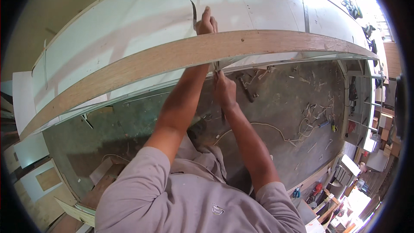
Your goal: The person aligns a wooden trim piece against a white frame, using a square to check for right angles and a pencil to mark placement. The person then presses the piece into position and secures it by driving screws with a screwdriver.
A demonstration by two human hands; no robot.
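Note:
My left forearm passes behind the long wooden edge board [172, 52], and my left hand [206, 25] shows beyond it, with its fingers closed. A thin dark-and-light strip [193, 11] curls over the white panel [129, 28] and runs down to this hand. On the near side of the board, my right hand [225, 89] is closed around a slim tool [217, 65]. Its metal end points up at the board, and a dark end juts out below my fist. The tool's exact kind is hidden by my fingers.
A hammer-like tool [246, 89] lies on the dark floor [276, 108] among scraps. A pale cable [276, 130] curves across it to the right. An open white frame [370, 103] stands at the right. Wood pieces [101, 181] lie at lower left.

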